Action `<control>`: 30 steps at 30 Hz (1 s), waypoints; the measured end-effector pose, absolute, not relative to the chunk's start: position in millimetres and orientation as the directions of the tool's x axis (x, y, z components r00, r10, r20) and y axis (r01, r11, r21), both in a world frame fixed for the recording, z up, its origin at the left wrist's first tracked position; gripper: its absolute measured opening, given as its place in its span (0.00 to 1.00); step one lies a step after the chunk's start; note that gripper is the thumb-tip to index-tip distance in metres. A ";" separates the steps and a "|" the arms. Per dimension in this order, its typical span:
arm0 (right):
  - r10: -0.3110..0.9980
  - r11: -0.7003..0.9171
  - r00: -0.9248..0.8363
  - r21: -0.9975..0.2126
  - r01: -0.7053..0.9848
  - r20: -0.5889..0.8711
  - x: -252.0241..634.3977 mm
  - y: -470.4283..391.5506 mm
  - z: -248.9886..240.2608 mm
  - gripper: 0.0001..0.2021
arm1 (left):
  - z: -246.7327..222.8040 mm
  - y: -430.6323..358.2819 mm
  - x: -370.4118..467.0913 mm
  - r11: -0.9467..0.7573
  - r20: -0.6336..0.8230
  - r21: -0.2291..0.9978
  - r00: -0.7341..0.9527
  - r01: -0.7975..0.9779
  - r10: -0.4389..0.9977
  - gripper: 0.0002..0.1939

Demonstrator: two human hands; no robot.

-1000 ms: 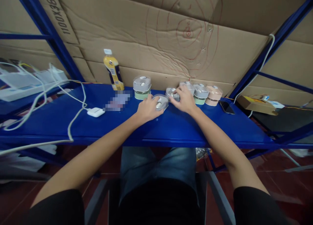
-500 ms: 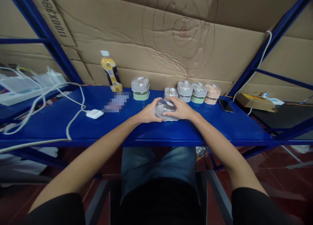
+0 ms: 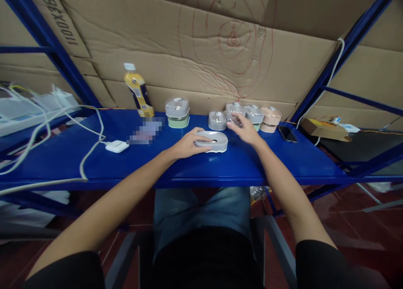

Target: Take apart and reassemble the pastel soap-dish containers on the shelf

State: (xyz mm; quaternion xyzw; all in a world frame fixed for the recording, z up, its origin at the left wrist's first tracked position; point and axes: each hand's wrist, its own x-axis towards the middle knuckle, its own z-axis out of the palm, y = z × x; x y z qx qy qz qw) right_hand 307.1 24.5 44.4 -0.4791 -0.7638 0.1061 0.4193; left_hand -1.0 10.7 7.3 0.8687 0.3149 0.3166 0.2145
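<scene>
A flat grey oval container part lies on the blue shelf in front of me. My left hand holds its left end, fingers over the top. My right hand is behind and to the right of it. Its fingertips touch a small clear piece beside a grey lidded container; a firm grip is not visible. Behind stand a grey-blue container, a green one and a pink one. Another green container stands apart to the left.
A yellow bottle stands against the cardboard wall. A white charger with cables lies at the left. A dark phone lies right of the containers. A cardboard box sits on the shelf to the right.
Both hands were on the grey part half a second ago. My right hand has since moved back to the row of containers; the left stays on the part, which now lies flat.
</scene>
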 end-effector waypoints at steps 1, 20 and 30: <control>0.816 0.529 -0.194 -0.567 0.631 0.545 306.3 24.7 43.8 0.44 | 7.2 10.9 -1.3 -0.708 0.414 0.576 0.600 0.409 0.684 0.30; 0.803 0.520 -0.137 -0.569 0.637 0.581 306.4 23.7 45.4 0.43 | 13.5 20.3 -7.1 -0.557 0.547 0.605 0.211 0.569 0.810 0.31; 0.680 0.730 -0.495 -0.432 0.529 0.541 288.8 8.7 47.5 0.44 | 11.2 4.9 4.2 -0.710 0.478 0.560 0.534 0.428 0.698 0.49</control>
